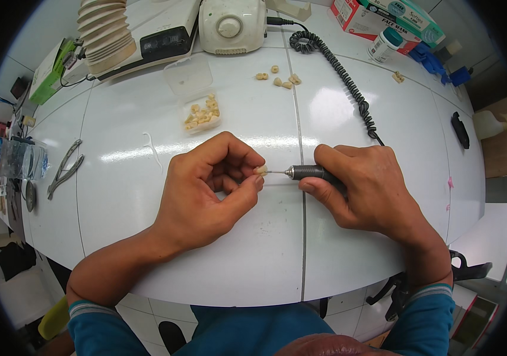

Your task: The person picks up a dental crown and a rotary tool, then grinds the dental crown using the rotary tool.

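My left hand (209, 199) pinches a small cream tooth-shaped piece (260, 170) between thumb and index finger, the other fingers curled. My right hand (366, 184) grips a dark cylindrical rotary handpiece (307, 172), held level and pointing left. Its thin metal shank (277, 172) reaches the piece, where the tip is hidden or too small to make out. A coiled black cord (339, 65) runs from behind the right hand up to a cream control box (231, 26). Behind my left hand sits an open clear plastic box (202, 118) of similar pieces, with several more loose pieces (286, 84) farther back.
Metal pliers (63, 172), a plastic bottle (22, 159) and a white strip (152, 148) are at left. A hosed machine (155, 41) and green box (45, 74) stand back left; face-mask boxes (413, 24), a white bottle (384, 46) and blue objects (428, 62) back right; a black object (460, 129) at right.
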Available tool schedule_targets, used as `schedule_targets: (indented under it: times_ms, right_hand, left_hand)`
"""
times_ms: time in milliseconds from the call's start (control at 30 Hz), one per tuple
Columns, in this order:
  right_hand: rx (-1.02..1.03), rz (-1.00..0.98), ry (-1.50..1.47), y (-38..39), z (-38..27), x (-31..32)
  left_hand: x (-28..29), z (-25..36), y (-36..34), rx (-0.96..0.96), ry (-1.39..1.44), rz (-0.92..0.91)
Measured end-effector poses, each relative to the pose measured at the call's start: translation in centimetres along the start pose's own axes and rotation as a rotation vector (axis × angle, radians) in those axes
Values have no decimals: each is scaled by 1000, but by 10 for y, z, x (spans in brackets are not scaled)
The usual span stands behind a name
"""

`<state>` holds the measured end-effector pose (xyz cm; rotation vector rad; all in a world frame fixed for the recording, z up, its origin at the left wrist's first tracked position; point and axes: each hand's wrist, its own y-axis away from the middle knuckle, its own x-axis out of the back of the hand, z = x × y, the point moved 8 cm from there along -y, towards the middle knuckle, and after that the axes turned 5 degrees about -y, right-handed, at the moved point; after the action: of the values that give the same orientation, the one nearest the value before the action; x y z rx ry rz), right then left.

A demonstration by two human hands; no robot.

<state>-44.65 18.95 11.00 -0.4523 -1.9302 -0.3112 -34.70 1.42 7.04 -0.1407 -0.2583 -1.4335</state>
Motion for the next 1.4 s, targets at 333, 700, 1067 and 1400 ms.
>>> schedule_targets:
  times_ms: [333,700,1067,1400]
  right_hand:
    - [16,7,56,1,-1,-2]
    - [27,8,75,2,-4,-3]
    - [22,-3,87,2,-4,-3]
    - [20,-10,81,2,-3,-2]
  left_hand:
    - [-2,-1,0,36,40,-30]
    - [-3,2,1,-34,-35,-50]
    - [-5,5,0,-85,-84,-48]
    - [-4,5,1,-104,-108,-32]
